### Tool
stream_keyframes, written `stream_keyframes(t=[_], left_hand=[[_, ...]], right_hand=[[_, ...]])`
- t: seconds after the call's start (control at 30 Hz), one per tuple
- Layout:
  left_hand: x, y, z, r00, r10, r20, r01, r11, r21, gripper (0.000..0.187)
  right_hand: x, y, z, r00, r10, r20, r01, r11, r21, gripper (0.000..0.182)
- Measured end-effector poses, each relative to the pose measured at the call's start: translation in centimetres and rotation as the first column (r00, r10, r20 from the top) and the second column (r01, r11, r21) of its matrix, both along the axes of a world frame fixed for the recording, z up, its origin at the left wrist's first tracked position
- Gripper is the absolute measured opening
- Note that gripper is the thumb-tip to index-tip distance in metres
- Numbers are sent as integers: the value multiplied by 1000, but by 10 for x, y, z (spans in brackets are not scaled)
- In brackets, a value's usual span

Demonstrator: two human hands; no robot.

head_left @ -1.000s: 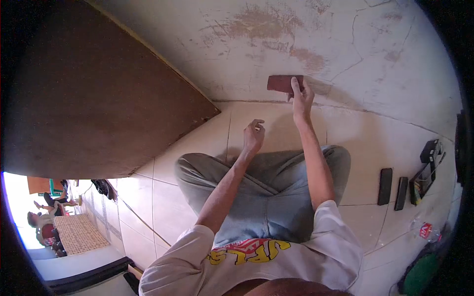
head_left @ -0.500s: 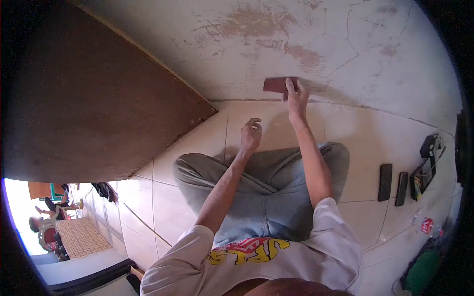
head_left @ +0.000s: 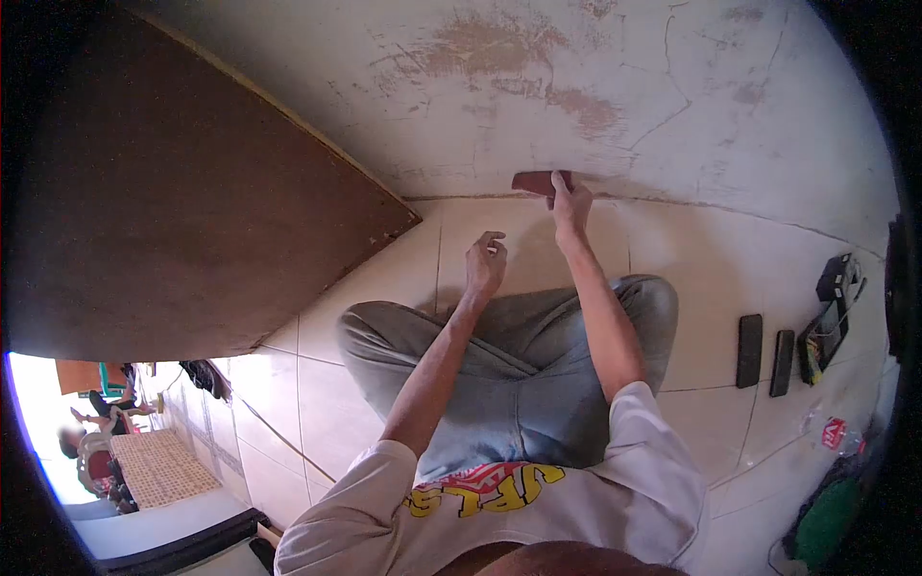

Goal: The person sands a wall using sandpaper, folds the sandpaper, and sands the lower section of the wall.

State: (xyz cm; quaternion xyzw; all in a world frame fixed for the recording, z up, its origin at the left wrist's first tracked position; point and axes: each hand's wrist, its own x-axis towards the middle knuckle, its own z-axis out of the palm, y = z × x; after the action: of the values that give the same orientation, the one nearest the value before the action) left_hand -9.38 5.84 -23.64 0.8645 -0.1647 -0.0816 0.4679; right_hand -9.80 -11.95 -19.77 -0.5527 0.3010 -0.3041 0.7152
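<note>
My right hand (head_left: 572,207) grips a dark red piece of sandpaper (head_left: 531,181), thumb on its near face. The sheet lies against the bottom of the worn white wall (head_left: 461,115), just above the line where wall and floor meet. To the left, my left hand (head_left: 486,266) hovers over the tiles in front of my crossed legs. Its fingers are loosely bent and somewhat apart, with nothing seen in them. Scuffed reddish-brown patches (head_left: 586,110) and thin cracks mark the wall above the sandpaper.
A large brown panel (head_left: 211,192) fills the left side, its corner near the wall. On the right floor lie two dark phone-like objects (head_left: 749,350), a black device with a cable (head_left: 826,336), and a plastic bottle (head_left: 837,436). Another person (head_left: 91,451) sits far left.
My right hand has moved the sandpaper down the wall, closer to the floor edge. My left hand has stayed nearly in place.
</note>
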Motion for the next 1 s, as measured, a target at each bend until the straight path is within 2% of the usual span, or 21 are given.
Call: stream_keyframes(t=[0.1, 0.17, 0.2, 0.27, 0.37, 0.4, 0.47, 0.5, 0.57, 0.67, 0.7, 0.73, 0.77, 0.8, 0.9, 0.97, 1.0], left_hand=[[1, 1, -1, 1000, 15, 23, -15, 1000, -3, 21], [1, 3, -6, 1000, 28, 14, -28, 1000, 1, 21], [4, 4, -14, 999, 21, 43, -21, 1000, -2, 21], [4, 2, -16, 997, 12, 75, -11, 1000, -6, 21], [0, 1, -1, 1000, 8, -13, -9, 998, -54, 21], [0, 2, 4, 999, 7, -52, -9, 999, -34, 23], [1, 3, 1, 995, 12, -94, -13, 1000, -11, 24], [3, 4, -2, 996, 15, -92, -15, 1000, -5, 25], [4, 3, -9, 996, 15, -91, -15, 1000, -2, 25], [-1, 1, 2, 999, 2, -52, -1, 1000, 19, 25], [-2, 2, 5, 997, 6, -82, -4, 1000, 15, 25], [0, 2, 5, 994, 11, -113, -10, 1000, 13, 25], [0, 3, 5, 993, 15, -114, -13, 1000, 14, 25], [2, 4, 2, 996, 14, -88, -13, 1000, 19, 25], [1, 2, -3, 999, 4, -44, -4, 1000, 4, 23], [0, 2, -2, 1000, -5, -23, 4, 1000, -15, 22], [0, 1, -2, 1000, -9, -10, 9, 1000, -18, 22]], right_hand=[[5, 5, 9, 998, -62, 12, 62, 996, 59, 26], [1, 6, 33, 981, 37, 189, -26, 998, -62, 25], [0, 4, 24, 982, 38, 184, -27, 998, -63, 25], [2, -2, -2, 1000, 4, 24, -5, 1000, 23, 24], [0, 5, 3, 997, -69, -22, 70, 997, 45, 23], [2, 5, 12, 997, -69, -19, 70, 997, 45, 23], [3, 4, 29, 990, 1, 143, 16, 993, -114, 22], [3, 2, 25, 990, 2, 141, 14, 993, -113, 22], [1, -1, 15, 995, -18, 97, 17, 1000, 17, 23], [0, 3, 5, 997, -73, 8, 73, 997, 33, 24], [0, 4, 14, 997, -75, 13, 75, 997, 33, 24], [1, 5, 27, 996, -33, 87, 37, 998, -43, 24], [0, 6, 34, 988, 16, 151, 2, 993, -119, 25], [0, 6, 31, 989, 18, 148, 0, 993, -118, 25], [1, 2, 14, 998, -27, 55, 28, 999, -16, 20], [3, -2, -7, 984, -26, -177, 38, 997, 62, 20], [3, -1, -2, 984, -28, -176, 39, 997, 62, 20]])
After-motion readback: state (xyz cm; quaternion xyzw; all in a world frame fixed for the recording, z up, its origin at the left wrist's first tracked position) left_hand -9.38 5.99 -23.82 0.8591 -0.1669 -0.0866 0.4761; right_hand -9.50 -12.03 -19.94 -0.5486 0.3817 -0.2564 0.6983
